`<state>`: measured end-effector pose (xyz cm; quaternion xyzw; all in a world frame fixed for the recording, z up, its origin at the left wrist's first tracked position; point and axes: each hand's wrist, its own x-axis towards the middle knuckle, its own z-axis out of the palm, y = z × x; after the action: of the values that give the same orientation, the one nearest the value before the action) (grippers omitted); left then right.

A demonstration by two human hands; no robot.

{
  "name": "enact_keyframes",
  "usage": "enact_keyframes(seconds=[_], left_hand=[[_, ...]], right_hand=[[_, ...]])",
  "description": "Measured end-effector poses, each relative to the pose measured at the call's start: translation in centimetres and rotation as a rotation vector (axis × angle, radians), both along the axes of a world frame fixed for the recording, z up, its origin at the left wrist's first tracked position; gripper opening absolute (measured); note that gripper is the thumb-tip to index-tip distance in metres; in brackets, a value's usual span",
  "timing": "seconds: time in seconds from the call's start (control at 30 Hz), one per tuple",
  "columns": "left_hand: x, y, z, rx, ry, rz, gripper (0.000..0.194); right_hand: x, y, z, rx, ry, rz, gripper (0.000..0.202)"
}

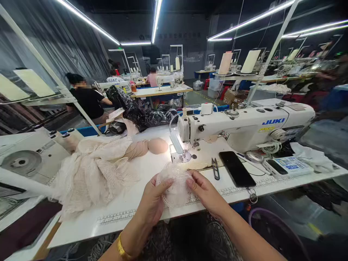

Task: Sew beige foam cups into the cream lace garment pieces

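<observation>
Both hands pinch one small cream lace mesh piece at the white table's near edge.
Left hand closed on its 9 o'clock side, right hand at 3; white sewing machine's needle lies at 12, nearer the right.

Bright ceiling strip lights and the sewing machine lamp glare on the white bench, while the wide-angle edges bend and the right side blurs.

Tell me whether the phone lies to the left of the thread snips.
No, the phone lies to the right of the thread snips on the table.
</observation>
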<state>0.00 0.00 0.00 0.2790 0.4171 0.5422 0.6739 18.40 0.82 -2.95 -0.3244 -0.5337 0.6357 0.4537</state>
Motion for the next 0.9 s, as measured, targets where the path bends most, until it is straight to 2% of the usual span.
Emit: enact_keyframes(seconds=[0.13,0.23,0.33,0.43,0.53,0.57,0.6,0.7,0.77,0.9], left_hand=[[0.2,-0.3,0.1,0.014,-0.05,0.001,0.053],[0.0,-0.5,-0.2,0.018,-0.107,-0.029,0.048],[-0.6,-0.8,-0.9,0.03,-0.006,-0.011,0.046],[-1.8,-0.3,-1.1,0.081,0.279,-0.13,0.044],[-4.3,2.2,-0.1,0.295,0.911,-0.258,0.042],[-5.5,3.6,0.5,0.394,1.198,-0.231,0.041],[-6.7,5.1,1.1,0.433,1.352,-0.174,0.036],[-10.8,10.0,2.5,0.456,1.589,-0.057,0.021],[-13.2,12.5,2.8,0.441,1.726,-0.018,0.023],[-15.8,14.9,2.7,0.381,1.91,-0.016,0.022]], right_hand=[[-0.4,0.4,-0.5,0.043,-0.104,-0.15,0.038],[-0.6,0.5,-0.5,0.126,-0.185,-0.159,0.039],[-0.7,0.7,-0.5,0.213,-0.201,-0.237,0.036],[-0.9,1.4,-0.7,0.166,-0.144,-0.283,0.038],[-1.2,2.4,-1.0,0.009,-0.109,-0.152,0.044],[-1.3,2.8,-1.1,-0.026,-0.122,-0.121,0.045],[-1.4,3.1,-1.2,-0.048,-0.142,-0.107,0.046],[-1.4,3.7,-1.6,-0.057,-0.191,-0.109,0.048],[-1.3,3.9,-1.9,-0.038,-0.213,-0.078,0.048],[-1.2,3.9,-2.2,0.004,-0.256,-0.016,0.049]])
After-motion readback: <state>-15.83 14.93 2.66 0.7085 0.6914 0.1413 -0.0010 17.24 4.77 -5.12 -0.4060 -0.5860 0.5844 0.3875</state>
